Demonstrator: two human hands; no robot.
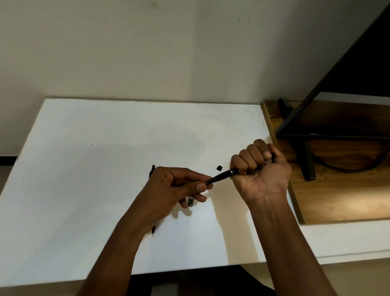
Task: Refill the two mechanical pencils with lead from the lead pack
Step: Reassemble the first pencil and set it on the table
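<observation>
— Hands?
— Left hand pinches one end of a black mechanical pencil; right hand is fisted round the other end, above the white counter.
— Surroundings?
— Plain wall far; wooden board right.

A plain off-white wall backs a white tabletop; right, a wooden board carries what may be a monitor stand.
</observation>
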